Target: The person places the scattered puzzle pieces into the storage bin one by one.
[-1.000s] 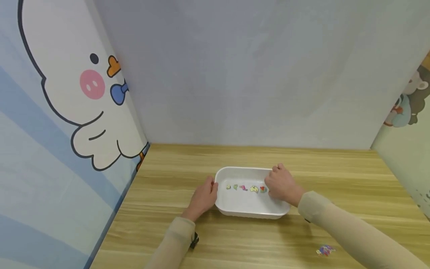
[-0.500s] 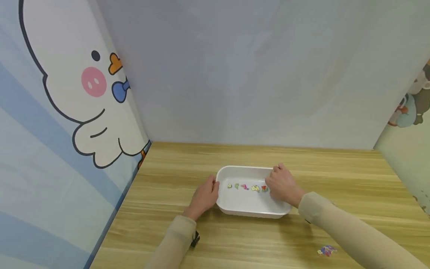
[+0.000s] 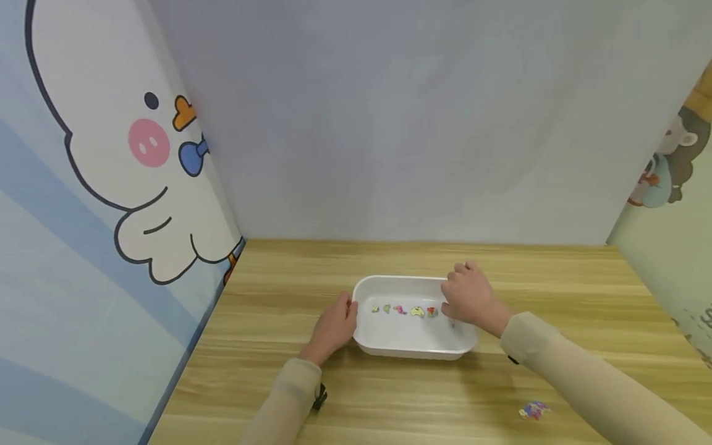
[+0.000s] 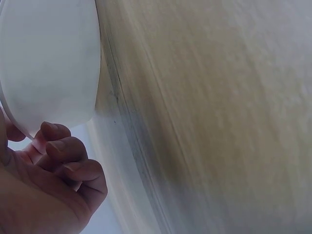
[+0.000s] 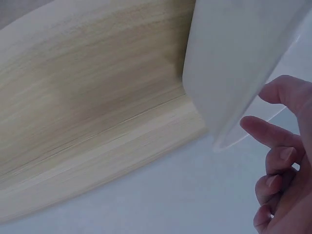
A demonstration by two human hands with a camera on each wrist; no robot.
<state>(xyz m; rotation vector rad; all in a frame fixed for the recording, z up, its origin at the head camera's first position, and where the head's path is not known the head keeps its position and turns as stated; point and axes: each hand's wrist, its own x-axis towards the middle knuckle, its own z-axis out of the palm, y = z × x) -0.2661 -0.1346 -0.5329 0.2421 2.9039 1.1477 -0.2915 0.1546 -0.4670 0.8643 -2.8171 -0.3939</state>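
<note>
A white rectangular tray [image 3: 406, 337] stands on the table, holding a row of several small colourful flat pieces, among them a pink one [image 3: 399, 309], a yellow one [image 3: 417, 312] and a red-green one [image 3: 432, 312]. My left hand [image 3: 333, 324] pinches the tray's left rim; the left wrist view shows its fingers outside the wall. My right hand [image 3: 474, 298] hovers over the right end. In the right wrist view its thumb and index finger stand apart near the rim, nothing visible between them, the other fingers bent. A small faint piece [image 3: 453, 324] shows beneath it.
A little heap of colourful pieces [image 3: 534, 410] lies on the wooden table [image 3: 389, 402] near the right forearm. A grey wall [image 3: 417, 123] rises behind the table, with cartoon-printed walls at left and right.
My right hand has risen slightly from inside the tray's right end, uncovering a small faint piece. My left hand keeps its hold on the rim. The view shifts slightly.
</note>
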